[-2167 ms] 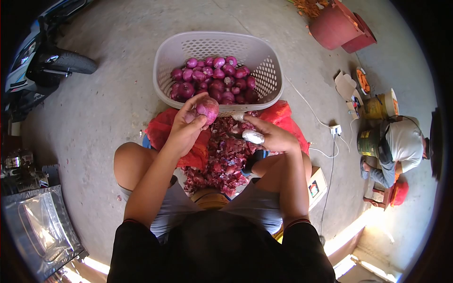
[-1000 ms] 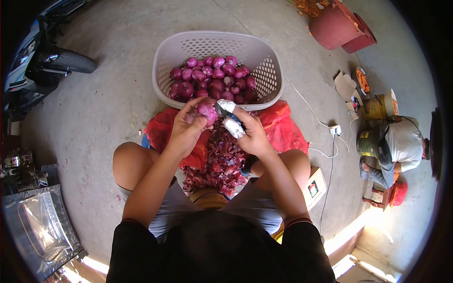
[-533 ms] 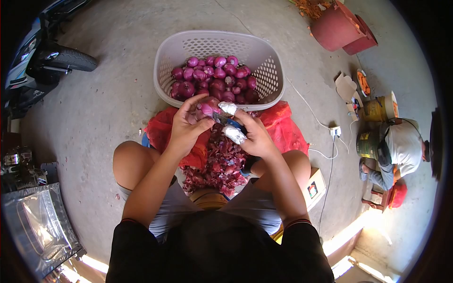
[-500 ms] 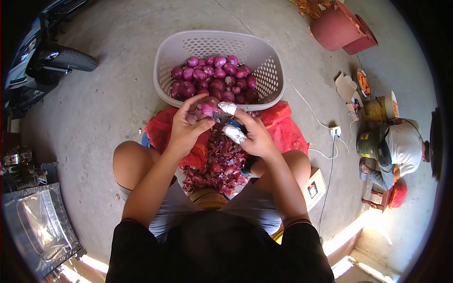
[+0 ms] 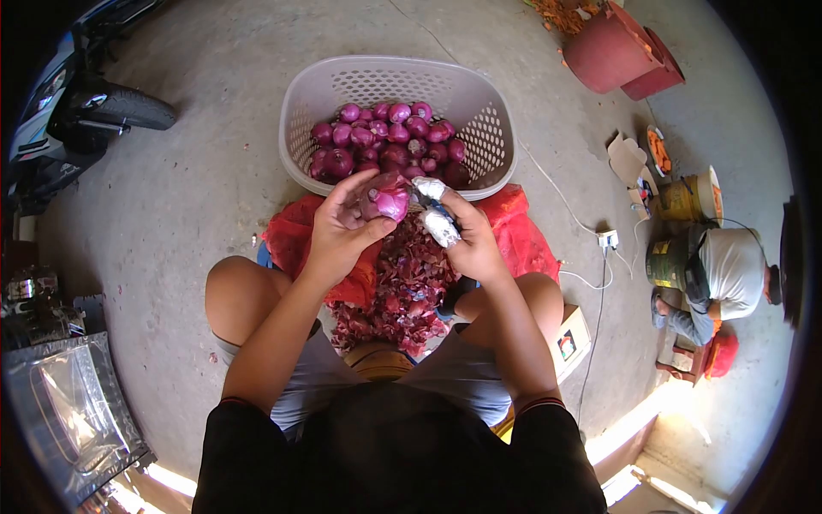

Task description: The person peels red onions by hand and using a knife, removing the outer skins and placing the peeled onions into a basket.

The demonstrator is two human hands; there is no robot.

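My left hand [image 5: 344, 230] holds a red onion [image 5: 385, 199] with loose skin, just in front of the basket. Close to the onion's right side is my right hand [image 5: 467, 236], its thumb and a finger wrapped in silvery covering and closed on a small dark tool [image 5: 434, 204], perhaps a knife. A grey perforated basket [image 5: 295, 111] holds several purple onions [image 5: 397, 133]. Below my hands, a heap of onion skins [image 5: 390, 295] lies between the legs, with red mesh sacking [image 5: 522, 236] on both sides.
At the right a person [image 5: 732, 270] sits bent over beside buckets [image 5: 685, 197]. Red tubs [image 5: 612, 51] stand at the upper right. A power strip [image 5: 608, 239] with cables lies on the floor. A motorcycle wheel [image 5: 128, 104] is at the upper left.
My right hand has moved slightly right and down, away from the onion. The onion in my left hand has turned and shows more of its shiny purple surface.
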